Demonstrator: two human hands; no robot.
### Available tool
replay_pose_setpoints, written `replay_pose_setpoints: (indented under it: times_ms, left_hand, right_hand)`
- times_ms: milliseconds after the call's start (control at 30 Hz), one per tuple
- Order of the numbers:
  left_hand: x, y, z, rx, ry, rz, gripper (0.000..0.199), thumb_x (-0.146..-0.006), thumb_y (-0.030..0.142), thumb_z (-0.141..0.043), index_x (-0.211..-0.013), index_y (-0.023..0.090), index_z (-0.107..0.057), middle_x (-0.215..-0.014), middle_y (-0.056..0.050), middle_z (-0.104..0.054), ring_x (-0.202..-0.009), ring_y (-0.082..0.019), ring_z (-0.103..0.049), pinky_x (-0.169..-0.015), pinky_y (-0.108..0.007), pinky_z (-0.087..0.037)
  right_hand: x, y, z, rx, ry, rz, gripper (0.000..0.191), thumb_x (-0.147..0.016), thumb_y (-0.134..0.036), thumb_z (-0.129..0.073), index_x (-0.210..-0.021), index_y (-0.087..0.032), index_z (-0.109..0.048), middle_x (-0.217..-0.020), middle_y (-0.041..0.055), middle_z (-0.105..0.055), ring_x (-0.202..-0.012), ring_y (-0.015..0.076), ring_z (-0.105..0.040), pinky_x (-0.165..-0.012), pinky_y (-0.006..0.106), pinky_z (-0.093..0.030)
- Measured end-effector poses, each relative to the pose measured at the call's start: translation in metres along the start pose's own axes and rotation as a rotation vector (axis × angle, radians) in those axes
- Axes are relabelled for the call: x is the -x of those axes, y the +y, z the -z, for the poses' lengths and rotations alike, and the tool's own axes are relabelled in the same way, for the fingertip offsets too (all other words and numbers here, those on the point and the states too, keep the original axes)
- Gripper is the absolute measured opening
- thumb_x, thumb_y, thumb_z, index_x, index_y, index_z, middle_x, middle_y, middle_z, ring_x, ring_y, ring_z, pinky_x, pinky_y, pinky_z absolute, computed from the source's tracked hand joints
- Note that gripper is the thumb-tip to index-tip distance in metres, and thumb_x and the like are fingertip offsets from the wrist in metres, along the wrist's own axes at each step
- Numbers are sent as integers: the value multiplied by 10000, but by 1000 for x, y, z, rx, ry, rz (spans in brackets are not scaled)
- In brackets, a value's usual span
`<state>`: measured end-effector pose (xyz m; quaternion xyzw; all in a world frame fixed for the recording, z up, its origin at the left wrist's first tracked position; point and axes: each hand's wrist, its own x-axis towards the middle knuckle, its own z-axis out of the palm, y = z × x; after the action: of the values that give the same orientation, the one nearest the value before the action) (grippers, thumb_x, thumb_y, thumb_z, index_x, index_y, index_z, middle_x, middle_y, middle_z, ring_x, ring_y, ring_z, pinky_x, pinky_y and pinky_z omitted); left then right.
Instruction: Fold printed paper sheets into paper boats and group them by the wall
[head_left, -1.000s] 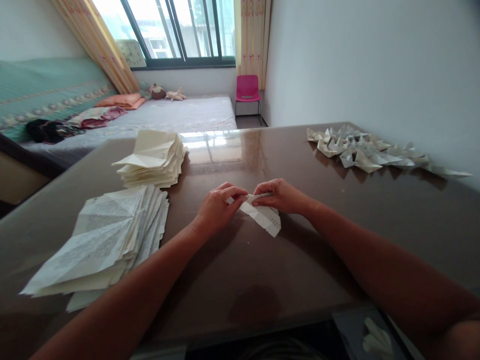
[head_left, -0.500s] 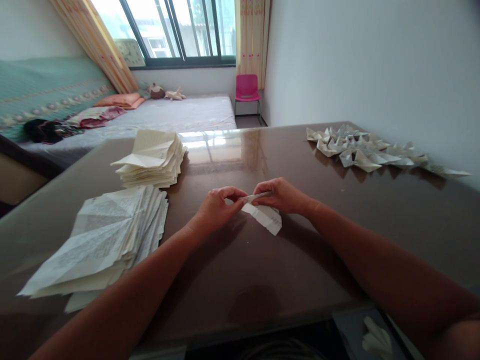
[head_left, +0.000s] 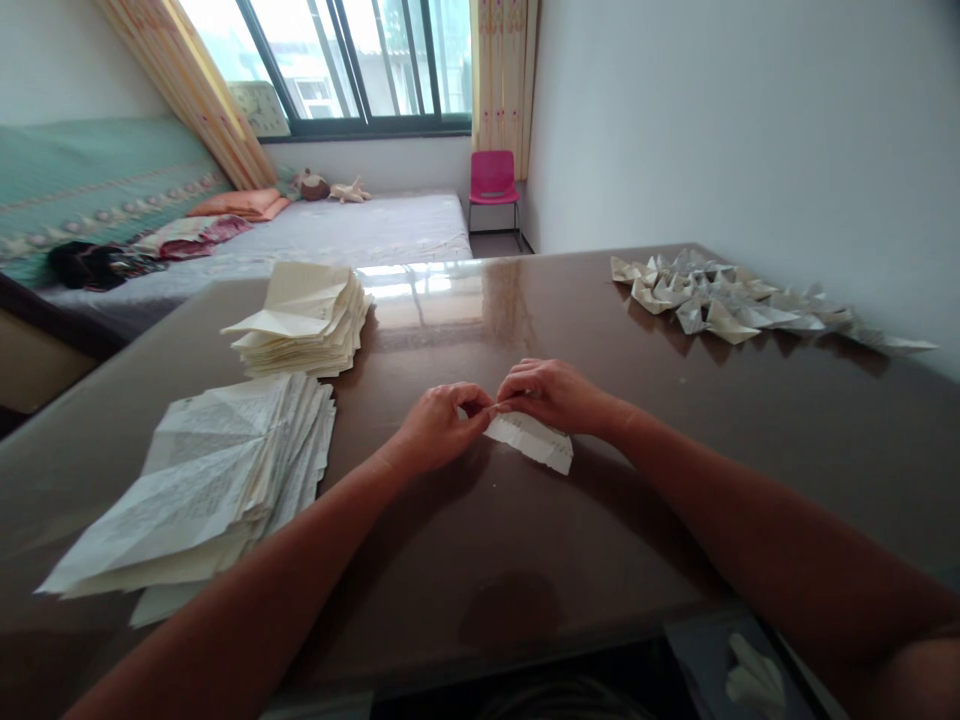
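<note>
Over the middle of the brown table, a folded piece of printed paper is pinched between my two hands. My left hand grips its left tip with thumb and fingertips. Close beside it, my right hand has its fingers closed on the paper's upper edge, and the fingertips of both hands nearly meet. The paper's lower flap slants down to the right with an uneven end. Under my fingers, the upper folds are hidden.
To the left lie a stack of creased printed sheets and, behind it, a stack of yellowish sheets. Several folded paper shapes sit at the far right along the wall. Beyond the table are a bed and a pink chair.
My right hand has shifted slightly left, closer to my left fingertips. The paper's flap has swung a little to the right and shows wider.
</note>
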<state>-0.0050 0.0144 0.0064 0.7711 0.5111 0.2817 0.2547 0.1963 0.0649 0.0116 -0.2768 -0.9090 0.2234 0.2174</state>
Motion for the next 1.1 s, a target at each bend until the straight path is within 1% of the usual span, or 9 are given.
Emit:
replay_pose_setpoints:
  times_ms: [133, 267, 400, 533, 600, 700, 867, 1000, 1100]
  left_hand:
    - [-2, -5, -2, 37, -26, 18, 262, -812, 383, -552, -742, 163, -677, -647, 11, -631, -609, -106, -527, -567, -205, -406]
    - [-6, -15, -3, 307, 86, 222, 327, -780, 474, -578, -739, 152, -615, -586, 30, -551, -502, -82, -457, -451, -191, -364]
    - [-7, -18, 1, 523, 194, 366, 397, -701, 535, -653, -767, 150, -580, -639, 21, -568, -553, -98, -542, -418, -168, -351]
    - [-6, -15, 2, 588, 281, 387, 435, -653, 555, -697, -760, 148, -587, -660, 8, -592, -600, -115, -574, -421, -165, -339]
    - [-6, -15, 2, 591, 327, 394, 429, -658, 551, -696, -769, 150, -594, -671, 3, -601, -610, -115, -572, -427, -162, -340]
    - [-6, -16, 0, 582, 375, 398, 390, -690, 521, -679, -786, 153, -598, -687, 3, -600, -623, -107, -565, -443, -154, -352]
    - [-6, -16, -1, 589, 389, 389, 356, -712, 493, -668, -799, 155, -595, -690, 8, -586, -626, -105, -558, -451, -152, -359]
    - [-5, -15, -2, 594, 378, 392, 342, -720, 480, -661, -806, 158, -586, -707, 9, -586, -638, -109, -563, -467, -159, -365]
    - [-6, -20, -1, 541, 316, 394, 323, -738, 473, -631, -805, 161, -586, -704, 11, -582, -621, -112, -540, -482, -186, -384]
  right_hand:
    - [-3, 7, -4, -48, -13, -25, 258, -911, -343, -508, -868, -189, -711, -855, 47, -691, -824, 163, -591, -753, 262, -415]
    - [-3, 21, 1, -82, 283, -200, 277, -903, -370, -495, -917, -167, -683, -875, 53, -683, -745, 147, -576, -701, 256, -420]
    - [0, 39, 15, -80, 520, -361, 308, -865, -443, -532, -882, -154, -639, -763, 43, -660, -625, 129, -537, -615, 252, -405]
    - [2, 41, 21, -159, 421, -373, 463, -874, -558, -467, -764, -146, -649, -691, 51, -656, -597, 131, -548, -586, 250, -404]
    - [2, 34, 20, -71, 415, -370, 495, -858, -591, -480, -729, -152, -672, -676, 41, -656, -591, 128, -550, -578, 246, -391]
    - [3, 18, 16, 122, 447, -346, 416, -819, -566, -568, -753, -187, -728, -762, 29, -680, -603, 116, -563, -589, 242, -385]
    - [4, 9, 10, 254, 382, -387, 294, -820, -509, -597, -875, -269, -757, -832, 19, -710, -682, 145, -619, -637, 258, -415]
    - [1, 24, 5, -123, 300, -436, 337, -784, -421, -654, -1029, -195, -702, -869, 47, -727, -753, 164, -650, -677, 260, -468]
    - [-2, 37, 2, -469, 258, -451, 311, -728, -388, -702, -916, -140, -684, -828, 57, -714, -714, 149, -631, -632, 243, -467]
